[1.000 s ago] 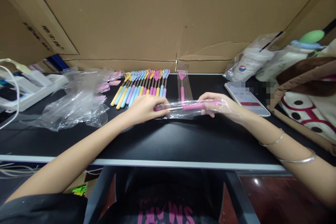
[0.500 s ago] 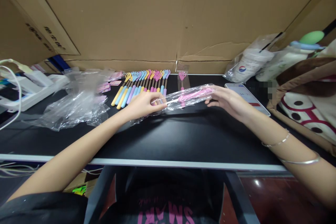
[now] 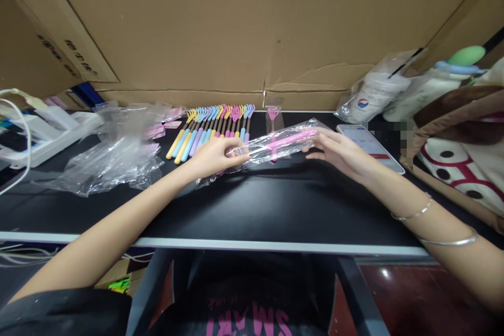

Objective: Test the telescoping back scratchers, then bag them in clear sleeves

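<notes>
Above the counter [image 3: 252, 212], the left hand [image 3: 219, 156] pinches a pink back scratcher [image 3: 290, 139] in a clear plastic sleeve [image 3: 259, 151], the right hand [image 3: 339, 151] (fingers parted) at the other end.

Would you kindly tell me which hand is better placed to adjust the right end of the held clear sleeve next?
Probably the right hand: it is at that end of the clear sleeve, by the pink handle, while the left hand grips farther left.

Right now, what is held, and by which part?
The left hand grips a bagged pink back scratcher beyond its handle; whether the right hand grips is unclear.
</notes>
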Demonstrator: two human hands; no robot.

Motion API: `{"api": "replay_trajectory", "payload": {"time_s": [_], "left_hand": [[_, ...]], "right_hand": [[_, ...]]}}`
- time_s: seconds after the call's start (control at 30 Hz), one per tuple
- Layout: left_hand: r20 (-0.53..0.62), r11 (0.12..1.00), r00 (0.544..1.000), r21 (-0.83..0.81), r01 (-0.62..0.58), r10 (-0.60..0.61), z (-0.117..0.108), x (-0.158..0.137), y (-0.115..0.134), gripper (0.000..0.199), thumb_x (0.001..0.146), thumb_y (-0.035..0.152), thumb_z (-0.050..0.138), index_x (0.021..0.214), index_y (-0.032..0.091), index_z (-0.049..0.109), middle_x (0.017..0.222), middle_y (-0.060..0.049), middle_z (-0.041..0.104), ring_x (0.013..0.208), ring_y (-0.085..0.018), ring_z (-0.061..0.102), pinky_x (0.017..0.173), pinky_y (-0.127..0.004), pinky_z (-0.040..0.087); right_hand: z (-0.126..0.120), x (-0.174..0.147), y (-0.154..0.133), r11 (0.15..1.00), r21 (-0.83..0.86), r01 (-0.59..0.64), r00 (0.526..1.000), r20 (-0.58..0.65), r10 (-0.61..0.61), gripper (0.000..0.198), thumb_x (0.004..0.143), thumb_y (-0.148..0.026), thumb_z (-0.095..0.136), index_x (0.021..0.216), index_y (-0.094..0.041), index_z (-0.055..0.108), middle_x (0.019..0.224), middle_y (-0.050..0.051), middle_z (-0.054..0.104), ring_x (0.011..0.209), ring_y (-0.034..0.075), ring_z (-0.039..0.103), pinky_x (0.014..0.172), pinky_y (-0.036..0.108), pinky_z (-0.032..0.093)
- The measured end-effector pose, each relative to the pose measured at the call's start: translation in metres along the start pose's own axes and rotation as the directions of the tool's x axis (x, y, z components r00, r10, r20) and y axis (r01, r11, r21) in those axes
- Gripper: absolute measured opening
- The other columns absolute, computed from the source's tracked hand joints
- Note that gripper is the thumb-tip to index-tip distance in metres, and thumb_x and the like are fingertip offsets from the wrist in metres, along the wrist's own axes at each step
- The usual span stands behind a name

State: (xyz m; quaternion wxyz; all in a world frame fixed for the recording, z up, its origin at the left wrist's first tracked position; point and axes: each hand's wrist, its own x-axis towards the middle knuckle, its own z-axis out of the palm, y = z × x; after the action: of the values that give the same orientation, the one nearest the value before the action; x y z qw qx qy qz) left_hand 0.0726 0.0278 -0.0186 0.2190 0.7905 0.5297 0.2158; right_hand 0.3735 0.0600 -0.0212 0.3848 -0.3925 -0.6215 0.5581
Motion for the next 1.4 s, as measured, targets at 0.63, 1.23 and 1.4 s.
{"api": "replay_trajectory", "payload": {"time_s": [0.63,1.23,1.4], "left_hand": [[-0.232,0.923,0.963,0.382,-0.037,0.135,-0.016,0.000,0.016,0.025,0.083,0.046,0.060,0.094,0.025,0.068,0.084,0.001,0.070,0.077,-0.016,0.063,0.061,-0.022,0.035],[-0.172,0.647,0.851,0.727,-0.231,0.497,-0.013,0.079,0.032,0.022,0.088,0.024,0.048,0.106,0.017,0.060,0.100,-0.007,0.066,0.095,-0.021,0.058,0.061,-0.026,0.038],[-0.053,0.593,0.839,0.731,-0.337,0.542,0.014,0.087,0.028,0.020,0.091,0.020,0.046,0.108,0.017,0.057,0.101,-0.009,0.064,0.096,-0.021,0.058,0.062,-0.026,0.039]], "right_hand": [[0.000,-0.002,-0.010,0.985,0.024,0.171,0.982,-0.088,-0.168,0.030,0.071,-0.047,0.075,0.089,-0.024,0.067,0.081,-0.001,0.060,0.074,0.011,0.058,0.070,0.025,0.050],[0.019,-0.033,-0.027,0.461,-0.667,0.585,0.753,0.237,-0.613,0.009,0.082,-0.035,0.067,0.086,-0.028,0.071,0.103,0.007,0.069,0.091,0.023,0.065,0.075,0.037,0.054],[0.037,-0.033,-0.013,0.056,-0.681,0.730,0.587,0.583,-0.561,0.016,0.091,-0.030,0.056,0.092,-0.022,0.069,0.098,0.007,0.071,0.080,0.016,0.066,0.069,0.026,0.052]]}}
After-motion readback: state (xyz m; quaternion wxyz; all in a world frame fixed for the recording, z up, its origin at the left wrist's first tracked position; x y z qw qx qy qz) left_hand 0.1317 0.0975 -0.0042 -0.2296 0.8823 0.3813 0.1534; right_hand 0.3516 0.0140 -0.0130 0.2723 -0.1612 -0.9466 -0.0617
